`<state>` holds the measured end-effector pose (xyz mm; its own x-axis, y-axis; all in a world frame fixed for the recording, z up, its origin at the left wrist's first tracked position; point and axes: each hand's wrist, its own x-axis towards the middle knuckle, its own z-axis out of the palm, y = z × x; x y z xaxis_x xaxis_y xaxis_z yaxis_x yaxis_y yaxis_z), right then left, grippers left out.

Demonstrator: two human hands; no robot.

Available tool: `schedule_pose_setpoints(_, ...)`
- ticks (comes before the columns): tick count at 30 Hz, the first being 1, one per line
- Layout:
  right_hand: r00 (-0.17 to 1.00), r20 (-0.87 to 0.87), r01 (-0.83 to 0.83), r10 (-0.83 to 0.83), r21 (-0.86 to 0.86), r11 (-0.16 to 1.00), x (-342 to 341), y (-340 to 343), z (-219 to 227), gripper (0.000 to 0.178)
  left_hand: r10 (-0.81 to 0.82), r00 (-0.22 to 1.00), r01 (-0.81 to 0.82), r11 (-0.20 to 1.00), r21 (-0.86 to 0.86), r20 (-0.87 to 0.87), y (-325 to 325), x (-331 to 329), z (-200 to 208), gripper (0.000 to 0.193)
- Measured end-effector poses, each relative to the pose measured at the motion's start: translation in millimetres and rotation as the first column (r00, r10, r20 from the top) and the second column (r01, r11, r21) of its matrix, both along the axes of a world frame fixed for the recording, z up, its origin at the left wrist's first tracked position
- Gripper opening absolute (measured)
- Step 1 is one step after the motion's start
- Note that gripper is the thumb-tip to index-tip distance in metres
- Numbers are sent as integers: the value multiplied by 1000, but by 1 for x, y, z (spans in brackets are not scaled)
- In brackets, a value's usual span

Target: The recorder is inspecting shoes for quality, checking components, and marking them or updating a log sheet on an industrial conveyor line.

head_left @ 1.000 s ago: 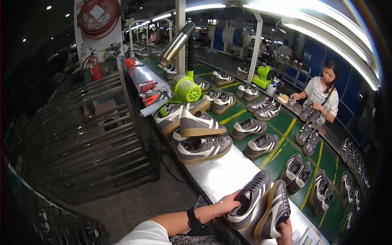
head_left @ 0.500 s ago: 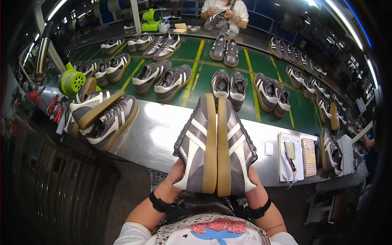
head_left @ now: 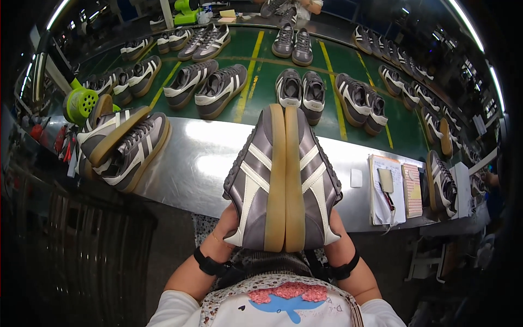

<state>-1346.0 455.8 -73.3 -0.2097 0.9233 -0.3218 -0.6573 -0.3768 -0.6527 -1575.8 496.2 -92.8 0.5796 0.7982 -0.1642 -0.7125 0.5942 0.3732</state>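
Note:
Two grey sneakers with cream stripes and gum soles stand on end before me, sole against sole, toes away from me. My left hand (head_left: 230,219) grips the left sneaker (head_left: 251,182) from its outer side. The right sneaker (head_left: 315,182) is held the same way by my right hand (head_left: 336,222). Both sets of fingers are hidden behind the shoes. Just beyond their toes, a pair of matching sneakers (head_left: 312,98) sits on the green conveyor belt (head_left: 261,103).
At left, more sneakers (head_left: 133,158) are piled on the metal bench (head_left: 201,163) beside a lime-green blower (head_left: 81,106). Notebooks (head_left: 388,201) with a pen lie at right, next to an upright sneaker (head_left: 441,185). Across the belt, another person's arm (head_left: 313,6) shows.
The slight gap between the two soles has closed. The view has tipped down, so the bench and belt sit higher in the picture.

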Motion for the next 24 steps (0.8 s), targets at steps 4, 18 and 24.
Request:
schedule_pose_setpoints(4, 980, -199, 30, -27, 13, 999, -1, 0, 8, 48, -62, 990, 80, 986, -145, 128, 6, -11, 6, 38)
schedule_pose_setpoints(18, -188, 886, -415, -424, 320, 852, -23, -1, 57, 57, 865, -221, 769, 438, 465, -450, 11, -13, 66, 65)
schedule_pose_setpoints(24, 444, 849, 47, -286, 297, 954, 1, 9, 39, 41, 394, 461, 211, 822, 529, -795, 48, -60, 41, 41)
